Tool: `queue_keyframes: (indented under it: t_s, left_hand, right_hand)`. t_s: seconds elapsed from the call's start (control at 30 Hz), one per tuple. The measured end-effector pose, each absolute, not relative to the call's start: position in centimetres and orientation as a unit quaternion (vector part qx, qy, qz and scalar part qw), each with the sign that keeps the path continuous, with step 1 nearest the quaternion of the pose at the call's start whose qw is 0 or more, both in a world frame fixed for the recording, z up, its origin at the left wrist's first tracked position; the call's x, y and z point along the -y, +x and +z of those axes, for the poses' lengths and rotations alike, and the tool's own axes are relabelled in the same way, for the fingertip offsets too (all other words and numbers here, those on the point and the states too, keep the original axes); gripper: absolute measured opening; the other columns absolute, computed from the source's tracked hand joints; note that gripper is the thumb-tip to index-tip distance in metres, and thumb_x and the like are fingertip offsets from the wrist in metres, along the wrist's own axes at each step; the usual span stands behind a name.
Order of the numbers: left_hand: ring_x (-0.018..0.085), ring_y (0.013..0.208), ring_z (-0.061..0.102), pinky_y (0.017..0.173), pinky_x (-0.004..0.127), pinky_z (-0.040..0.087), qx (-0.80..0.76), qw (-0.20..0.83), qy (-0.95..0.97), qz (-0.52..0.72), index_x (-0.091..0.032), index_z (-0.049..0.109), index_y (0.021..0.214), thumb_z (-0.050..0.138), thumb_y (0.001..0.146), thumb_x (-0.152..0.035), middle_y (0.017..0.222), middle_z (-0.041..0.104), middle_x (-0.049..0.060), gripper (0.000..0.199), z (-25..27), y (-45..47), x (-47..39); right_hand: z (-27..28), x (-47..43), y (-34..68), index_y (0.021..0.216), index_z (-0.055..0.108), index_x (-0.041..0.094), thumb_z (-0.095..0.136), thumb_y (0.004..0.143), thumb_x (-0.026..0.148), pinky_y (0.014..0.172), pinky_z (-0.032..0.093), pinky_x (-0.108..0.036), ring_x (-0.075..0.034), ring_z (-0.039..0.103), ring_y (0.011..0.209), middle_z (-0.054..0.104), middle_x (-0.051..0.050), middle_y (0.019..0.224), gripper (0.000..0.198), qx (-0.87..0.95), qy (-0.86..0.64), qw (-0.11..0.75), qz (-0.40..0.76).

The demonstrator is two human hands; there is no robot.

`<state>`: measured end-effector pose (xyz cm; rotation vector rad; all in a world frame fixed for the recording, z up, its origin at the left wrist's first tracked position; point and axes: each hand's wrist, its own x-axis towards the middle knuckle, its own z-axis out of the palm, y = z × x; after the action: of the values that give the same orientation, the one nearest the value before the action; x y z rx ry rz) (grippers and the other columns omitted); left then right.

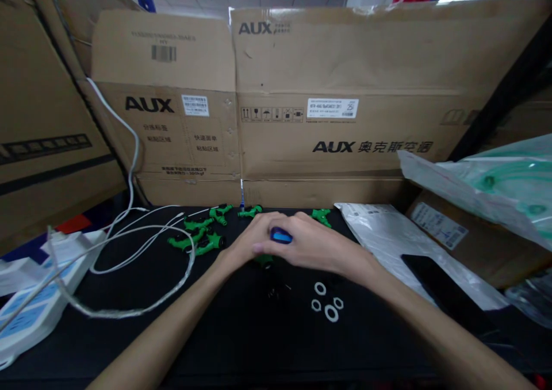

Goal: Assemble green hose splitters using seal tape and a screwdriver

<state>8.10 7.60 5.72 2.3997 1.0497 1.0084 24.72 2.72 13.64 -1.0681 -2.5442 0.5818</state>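
Observation:
My right hand [308, 240] is wrapped round a tool with a dark and light blue handle end [281, 236], perhaps a screwdriver; its shaft is hidden. My left hand [248, 237] is closed just beside it, fingers touching the right hand. Below the hands shows a green plastic fitting [264, 260] with a dark end, which the left hand seems to hold. Several similar green fittings [198, 236] lie left of my hands, and another green fitting [321, 217] lies beyond the right hand. Nearer me are several pale rings [332, 313] and small black parts [278, 292], hard to make out.
A white power strip [32, 304] with looping white cables [116, 312] takes up the left. To the right lie a white plastic bag [379, 229], a black phone [444, 292] and a carton [435, 229] under a clear bag. Large cardboard panels [280, 148] wall off the back.

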Motion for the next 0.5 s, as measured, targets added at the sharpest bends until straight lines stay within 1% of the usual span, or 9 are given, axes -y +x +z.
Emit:
queue_keyframes:
  t_s: [0.03,0.1,0.13,0.17,0.23,0.3,0.37,0.43,0.5]
  left_hand:
    - [0.020,0.089,0.072,0.085,0.031,0.058,-0.355,0.173,0.857,0.332,-0.019,0.078,0.097,0.068,0.092,-0.021,0.095,0.078,0.004,0.012,5.4,7.1,-7.0]
    - [0.019,0.104,0.071,0.097,0.033,0.055,-0.334,0.185,0.877,0.290,-0.023,0.077,0.109,0.064,0.097,-0.022,0.110,0.077,0.004,0.017,4.7,5.2,-5.9]
    - [0.020,0.111,0.070,0.103,0.035,0.053,-0.331,0.189,0.884,0.269,-0.026,0.076,0.112,0.065,0.098,-0.022,0.118,0.075,0.004,0.018,4.4,4.5,-5.5]
    - [0.020,0.117,0.068,0.107,0.037,0.050,-0.330,0.192,0.889,0.251,-0.027,0.076,0.114,0.067,0.098,-0.022,0.123,0.073,0.004,0.020,4.0,3.8,-5.2]
    - [0.022,0.125,0.065,0.111,0.040,0.048,-0.329,0.197,0.896,0.223,-0.029,0.075,0.117,0.070,0.096,-0.022,0.131,0.070,0.005,0.023,3.3,3.0,-5.0]
    - [0.023,0.129,0.062,0.113,0.041,0.047,-0.327,0.204,0.900,0.205,-0.030,0.076,0.118,0.071,0.095,-0.021,0.135,0.068,0.005,0.025,2.8,2.7,-5.1]
    - [0.023,0.131,0.061,0.114,0.042,0.046,-0.325,0.209,0.902,0.195,-0.032,0.076,0.116,0.071,0.095,-0.021,0.137,0.067,0.004,0.025,2.4,2.8,-5.4]
    - [0.023,0.132,0.060,0.115,0.042,0.046,-0.325,0.212,0.902,0.191,-0.032,0.076,0.115,0.071,0.095,-0.021,0.138,0.066,0.003,0.024,2.4,2.9,-5.6]
    - [0.024,0.133,0.060,0.115,0.043,0.045,-0.327,0.214,0.901,0.189,-0.033,0.076,0.116,0.071,0.095,-0.022,0.139,0.066,0.003,0.024,2.3,3.0,-5.7]
  right_hand:
    - [13.3,-2.9,26.1,0.109,0.076,0.021,0.055,0.098,0.063,0.079,0.047,-0.035,-0.022,0.067,0.083,0.075,-0.009,0.093,0.048,0.887,-0.395,0.151,0.183]
    - [12.0,-3.4,28.5,0.096,0.077,0.017,0.042,0.104,0.062,0.075,0.049,-0.037,-0.023,0.067,0.076,0.073,-0.011,0.081,0.057,0.876,-0.441,0.132,0.144]
    - [11.1,-3.7,29.6,0.096,0.076,0.016,0.040,0.105,0.060,0.076,0.051,-0.039,-0.023,0.067,0.077,0.073,-0.012,0.082,0.058,0.869,-0.462,0.126,0.127]
    - [10.2,-4.0,30.5,0.099,0.075,0.015,0.041,0.106,0.057,0.078,0.053,-0.040,-0.022,0.068,0.079,0.072,-0.010,0.085,0.054,0.862,-0.480,0.119,0.113]
    - [8.4,-4.7,32.0,0.105,0.070,0.015,0.052,0.105,0.051,0.083,0.057,-0.040,-0.019,0.069,0.085,0.072,-0.006,0.094,0.041,0.852,-0.504,0.102,0.100]
    - [7.0,-5.2,33.1,0.113,0.068,0.015,0.059,0.103,0.045,0.085,0.059,-0.040,-0.018,0.070,0.091,0.071,-0.006,0.103,0.033,0.848,-0.514,0.092,0.095]
    - [6.0,-5.7,33.8,0.118,0.066,0.016,0.061,0.102,0.042,0.086,0.059,-0.040,-0.019,0.070,0.094,0.070,-0.007,0.109,0.032,0.848,-0.514,0.090,0.093]
    - [5.4,-6.0,34.1,0.119,0.066,0.016,0.061,0.102,0.042,0.085,0.060,-0.039,-0.019,0.070,0.093,0.070,-0.007,0.109,0.031,0.849,-0.512,0.093,0.092]
    - [5.0,-6.3,34.2,0.118,0.066,0.015,0.060,0.103,0.043,0.083,0.060,-0.038,-0.018,0.070,0.089,0.071,-0.006,0.104,0.032,0.849,-0.512,0.099,0.091]
